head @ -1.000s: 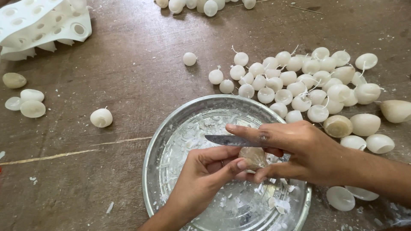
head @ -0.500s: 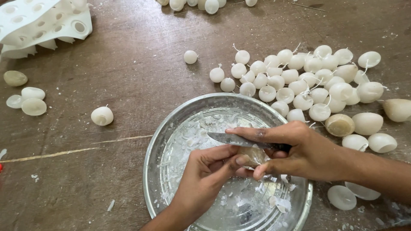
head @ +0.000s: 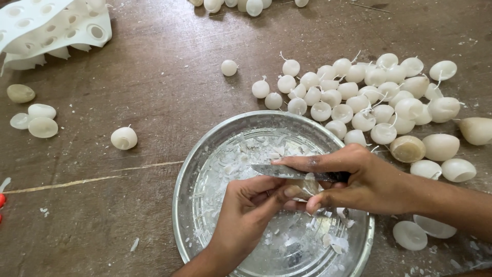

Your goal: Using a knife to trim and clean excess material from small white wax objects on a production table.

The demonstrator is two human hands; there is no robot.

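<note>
- Two bare hands meet over a round, shallow metal basin (head: pixel 205 169) that sits on a worn brown table (head: pixel 154 92).
- The right hand (head: pixel 369 179) is closed around the dark handle of a slim metal knife (head: pixel 287 172), index finger stretched out along the back of the blade.
- The knife's long axis lies nearly level across the view, its tip pointing toward the person's left and a little away from them, over the middle of the basin.
- The left hand (head: pixel 246 215) pinches a small, pale wax candle piece (head: pixel 306 187) between thumb and fingertips, right under the blade; most of the piece is hidden by the fingers, so its own facing cannot be told.
- Blade and piece appear to touch, just beside the right thumb.
- White wax shavings (head: pixel 246 154) litter the bottom of the basin.
- Beyond the basin, to the right, lies a crowded heap of small, round white candles with short wicks (head: pixel 359 97); a few larger beige, dome-shaped wax pieces (head: pixel 425 149) lie at its near edge.
- One single round candle (head: pixel 124 138) sits alone left of the basin, and several flat pale wax discs (head: pixel 36 120) lie well apart near the left edge.
- A white, flexible mould tray with round holes (head: pixel 51 28) lies in the far left corner.
- Only the scuffed tabletop fills the view; nothing of the room shows.
</note>
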